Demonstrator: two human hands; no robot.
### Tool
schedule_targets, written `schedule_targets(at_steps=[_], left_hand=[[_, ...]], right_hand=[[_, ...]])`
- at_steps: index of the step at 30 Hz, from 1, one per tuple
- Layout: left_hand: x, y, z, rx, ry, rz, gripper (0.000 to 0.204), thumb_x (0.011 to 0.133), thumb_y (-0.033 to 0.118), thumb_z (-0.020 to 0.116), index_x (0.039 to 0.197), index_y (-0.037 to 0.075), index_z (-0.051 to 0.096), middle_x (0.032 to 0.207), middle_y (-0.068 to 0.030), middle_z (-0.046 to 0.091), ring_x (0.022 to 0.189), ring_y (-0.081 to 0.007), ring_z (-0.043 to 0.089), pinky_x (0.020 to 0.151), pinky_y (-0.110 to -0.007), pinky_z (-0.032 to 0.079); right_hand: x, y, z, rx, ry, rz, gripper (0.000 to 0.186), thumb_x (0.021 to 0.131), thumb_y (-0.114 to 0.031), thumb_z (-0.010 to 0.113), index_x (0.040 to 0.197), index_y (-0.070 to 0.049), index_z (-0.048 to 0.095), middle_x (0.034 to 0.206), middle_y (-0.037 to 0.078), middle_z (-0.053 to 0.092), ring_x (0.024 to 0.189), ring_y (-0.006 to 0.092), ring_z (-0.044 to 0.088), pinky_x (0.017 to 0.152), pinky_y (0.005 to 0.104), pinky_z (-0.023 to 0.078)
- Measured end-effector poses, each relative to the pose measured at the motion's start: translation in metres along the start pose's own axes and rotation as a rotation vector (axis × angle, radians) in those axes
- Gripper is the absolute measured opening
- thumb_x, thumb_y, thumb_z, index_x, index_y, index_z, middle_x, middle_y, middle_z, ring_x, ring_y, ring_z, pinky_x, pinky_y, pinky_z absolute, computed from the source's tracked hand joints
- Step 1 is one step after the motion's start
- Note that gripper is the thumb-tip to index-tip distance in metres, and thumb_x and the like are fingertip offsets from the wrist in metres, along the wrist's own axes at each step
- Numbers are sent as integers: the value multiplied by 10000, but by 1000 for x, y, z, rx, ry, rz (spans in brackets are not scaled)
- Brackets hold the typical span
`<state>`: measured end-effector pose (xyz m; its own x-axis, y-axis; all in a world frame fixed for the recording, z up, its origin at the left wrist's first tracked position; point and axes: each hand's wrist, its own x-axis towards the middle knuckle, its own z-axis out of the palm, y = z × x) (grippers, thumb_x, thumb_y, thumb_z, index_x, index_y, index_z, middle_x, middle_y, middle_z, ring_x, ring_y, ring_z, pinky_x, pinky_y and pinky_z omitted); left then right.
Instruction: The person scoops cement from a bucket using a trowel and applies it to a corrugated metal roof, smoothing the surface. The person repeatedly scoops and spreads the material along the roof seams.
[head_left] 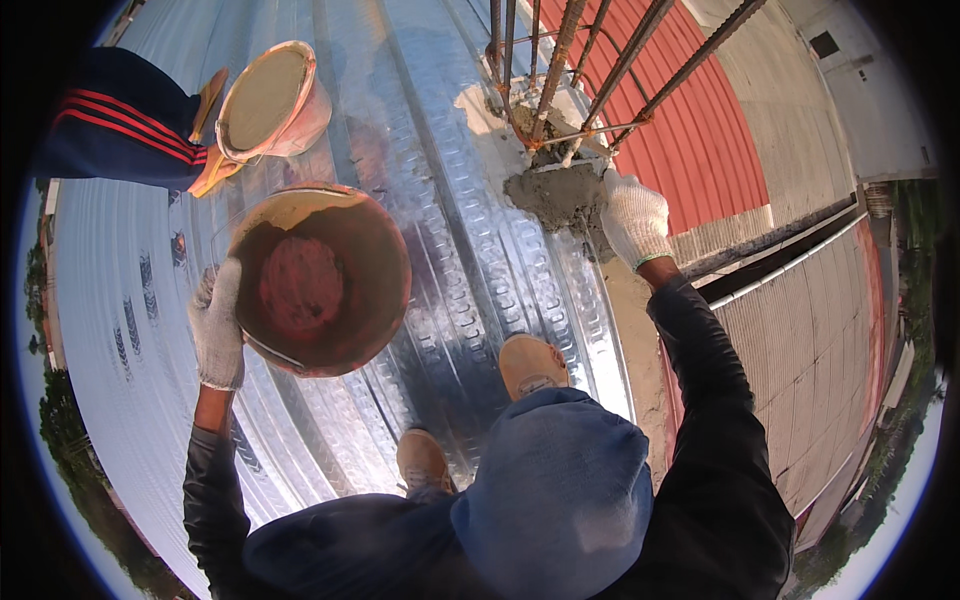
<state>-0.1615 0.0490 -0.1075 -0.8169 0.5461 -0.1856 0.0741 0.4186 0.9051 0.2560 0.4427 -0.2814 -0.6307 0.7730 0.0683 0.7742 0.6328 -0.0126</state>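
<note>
My left hand [217, 325], in a white knit glove, grips the rim of a reddish bucket [385, 275]. The bucket is tipped so its inside shows; grey mortar residue coats the walls around a red bottom. My right hand [636, 219], also gloved, is closed beside a heap of wet grey mortar [563, 197] at the foot of a rebar cage [567, 65]. Its fingers curl away from view, and what they hold, if anything, is hidden. Fresh mortar also lies among the lower bars.
A second bucket [268, 100], full of grey mortar, stands at the far left beside another person's leg [125, 120] and sandalled feet. Ribbed metal decking [420, 130] lies underfoot. Past its right edge are a concrete strip [640, 330], red roofing [690, 120] and lower roofs.
</note>
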Motion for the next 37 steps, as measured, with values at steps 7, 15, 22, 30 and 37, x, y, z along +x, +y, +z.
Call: schedule_targets(at_steps=[7,15,22,30,37], left_hand=[[-5,-2,-42,33,56,-13,314,1128,372,750,1155,64,801,1015,32,760,858,-50,678,751,-243,552],[-11,34,-36,96,72,115,359,1096,443,785,938,123,752,810,97,666,683,9,568,567,-207,432],[-20,28,-53,126,162,140,425,1098,414,787,832,97,689,785,92,597,734,-8,521,628,-249,457],[17,-17,-118,-519,426,-63,380,1084,462,766,1039,98,669,722,9,638,518,-98,559,462,-300,434],[19,-128,-200,-331,928,-141,533,1044,466,798,1304,16,682,949,-197,796,613,-257,739,519,-343,585]], right_hand=[[-27,18,-58,-44,-75,-175,233,999,-165,706,1204,-59,667,979,167,734,828,390,779,712,518,621],[-163,-29,-1,547,-16,345,596,1056,-306,640,1542,28,561,1266,336,734,1176,516,723,1015,533,557],[-216,-117,-8,937,-365,388,584,1009,-266,714,1494,38,603,1202,305,768,1136,449,762,1008,487,573],[-158,-154,-16,1181,-647,160,574,953,-324,802,1406,9,686,1094,239,815,1010,361,820,967,439,606],[-154,-181,-22,889,-724,-121,534,904,-402,851,1317,-77,756,1187,195,816,1148,329,797,1039,439,578]])
